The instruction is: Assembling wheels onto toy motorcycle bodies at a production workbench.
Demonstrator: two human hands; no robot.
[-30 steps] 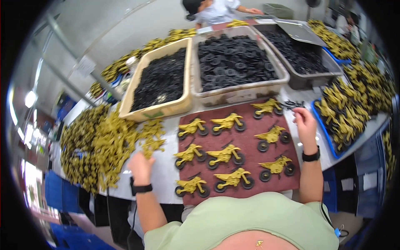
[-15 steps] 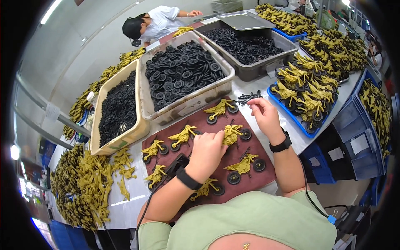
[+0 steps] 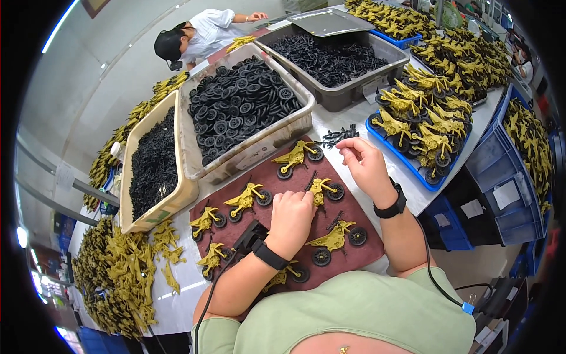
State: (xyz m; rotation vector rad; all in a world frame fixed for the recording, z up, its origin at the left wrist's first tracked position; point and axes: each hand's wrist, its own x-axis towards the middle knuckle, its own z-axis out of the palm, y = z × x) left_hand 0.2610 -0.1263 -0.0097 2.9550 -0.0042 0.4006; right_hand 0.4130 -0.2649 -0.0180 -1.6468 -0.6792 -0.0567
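Observation:
Several yellow toy motorcycles with black wheels lie on a dark red mat (image 3: 271, 171). My left hand (image 3: 293, 217) is closed at the rear end of one toy motorcycle (image 3: 321, 190), its fingertips largely hidden behind the knuckles. A thin black part (image 3: 311, 179) sticks up beside that toy. My right hand (image 3: 365, 167) hovers just off the mat's right edge with fingers bent and thumb and forefinger together. Close to its fingertips is a small heap of black plastic parts (image 3: 340, 135). Whether it pinches a part cannot be made out.
Beyond the mat stand a cream bin (image 3: 191, 187) of small black pieces, a bin (image 3: 309, 109) of black wheels and a grey bin (image 3: 345, 97). A blue tray (image 3: 433, 184) of toy motorcycles sits right; yellow bodies (image 3: 130, 259) pile left. A person (image 3: 206, 32) works across the table.
The whole view has shifted slightly, so the bins and mat appear further left. Both hands keep nearly the same poses, the left at the same toy motorcycle, the right by the black parts.

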